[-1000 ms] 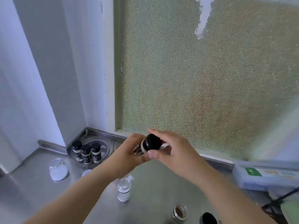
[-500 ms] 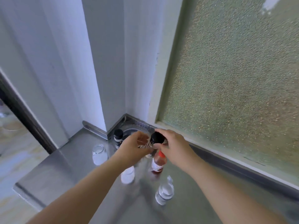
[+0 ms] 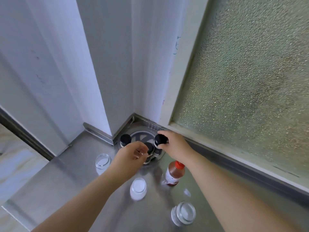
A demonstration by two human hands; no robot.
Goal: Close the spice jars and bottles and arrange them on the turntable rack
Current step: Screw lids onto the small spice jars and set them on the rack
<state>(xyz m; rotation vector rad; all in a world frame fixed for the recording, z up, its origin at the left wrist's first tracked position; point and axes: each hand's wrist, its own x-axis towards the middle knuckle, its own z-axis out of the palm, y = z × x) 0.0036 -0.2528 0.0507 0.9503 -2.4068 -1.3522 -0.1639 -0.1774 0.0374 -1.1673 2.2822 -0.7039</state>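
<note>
A round metal turntable rack [image 3: 143, 131] sits in the corner of the steel counter. My right hand [image 3: 173, 144] grips a black-capped spice jar [image 3: 160, 139] by its cap, just above the rack's right side. My left hand [image 3: 132, 154] hovers at the rack's front with fingers loosely curled, beside another black-capped jar [image 3: 149, 149]; whether it touches that jar is unclear. A third capped jar [image 3: 125, 139] stands at the rack's left. A red-capped sauce bottle [image 3: 174, 173] stands on the counter under my right forearm.
Three clear glass jars stand on the counter: one with no lid [image 3: 102, 160] at the left, one with white contents [image 3: 138, 187] in the middle, one [image 3: 184, 213] near the front right. The wall corner and frosted window frame [image 3: 177, 91] close in behind the rack. The counter edge [image 3: 15, 216] runs front left.
My right hand has carried the capped jar down and forward to the rack. My left hand has let go of it and dropped to the rack's front. The view has swung left.
</note>
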